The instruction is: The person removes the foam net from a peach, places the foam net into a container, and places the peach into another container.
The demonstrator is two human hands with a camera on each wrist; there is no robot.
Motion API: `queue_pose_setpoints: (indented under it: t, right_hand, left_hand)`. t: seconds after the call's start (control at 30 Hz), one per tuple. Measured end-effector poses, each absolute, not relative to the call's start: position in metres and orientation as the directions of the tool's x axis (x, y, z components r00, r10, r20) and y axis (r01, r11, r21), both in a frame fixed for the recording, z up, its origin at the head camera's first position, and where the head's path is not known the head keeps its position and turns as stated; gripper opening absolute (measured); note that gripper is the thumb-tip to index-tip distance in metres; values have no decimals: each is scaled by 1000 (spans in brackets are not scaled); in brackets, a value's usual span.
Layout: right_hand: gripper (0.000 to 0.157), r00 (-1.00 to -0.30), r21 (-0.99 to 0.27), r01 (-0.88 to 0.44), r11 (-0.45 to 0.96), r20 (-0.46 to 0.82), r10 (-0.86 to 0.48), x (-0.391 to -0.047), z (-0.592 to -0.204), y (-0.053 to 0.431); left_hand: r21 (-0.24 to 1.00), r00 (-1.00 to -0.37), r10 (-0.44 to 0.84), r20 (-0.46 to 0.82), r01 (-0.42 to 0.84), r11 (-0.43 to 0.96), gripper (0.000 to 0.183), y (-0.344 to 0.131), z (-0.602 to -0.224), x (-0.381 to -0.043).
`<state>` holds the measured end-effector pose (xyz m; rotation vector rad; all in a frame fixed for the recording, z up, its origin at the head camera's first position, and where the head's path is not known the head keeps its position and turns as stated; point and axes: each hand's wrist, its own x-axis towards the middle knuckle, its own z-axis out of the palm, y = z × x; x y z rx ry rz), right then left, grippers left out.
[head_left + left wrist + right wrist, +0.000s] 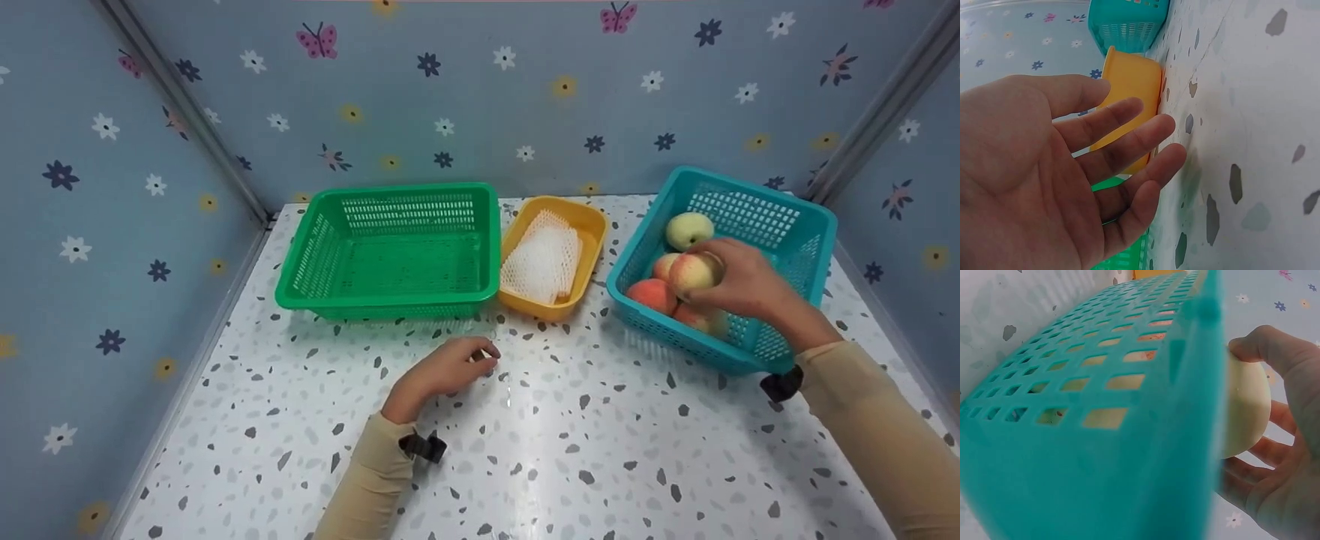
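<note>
In the head view my right hand reaches over the blue basket and grips a yellow-red peach, thumb on one side and fingers on the other. The right wrist view shows the same peach beside the basket's rim. Below and around it lie several more peaches, a red one at the left and a pale one at the back. My left hand is over the table in front of the baskets, fingers relaxed and slightly bent. Its palm shows with nothing in it.
A green basket stands at the left with nothing inside. Between the two baskets, a yellow container holds white foam fruit nets. All three stand on a speckled white table, near the patterned back wall.
</note>
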<state>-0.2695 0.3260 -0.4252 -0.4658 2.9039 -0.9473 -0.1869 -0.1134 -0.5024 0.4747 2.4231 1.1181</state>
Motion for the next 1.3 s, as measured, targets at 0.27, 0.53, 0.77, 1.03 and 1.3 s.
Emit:
queue_pose_setpoints:
  t: [0.27,0.53,0.77,1.03,1.3]
  right_hand:
    - [67,-957,-579,-214,787,-38,-287,-271,-430,329]
    - [70,-950,-551,-230,802,-52,-308,-276,-427,323]
    - [72,-948,-526,-272,806,3,-319,-275,-429,324]
    - [78,-958,-496,-266,826,40,-284,-273,-423,331]
    - [39,-945,-478,-312,821,249,-214,-270,-405,335]
  left_hand:
    - [762,-851,475,-223,152,630,30,-113,-508,-188]
    - [772,-856,471,-213,148,618,31,-115,-509,-188]
    - [774,-860,465,-212,143,617,30,-115,-511,-187]
    - [787,-867,451,-212,122,604,29,-114,-507,-185]
    - [769,-894,417,-167,147,622,27,-113,-499,-183]
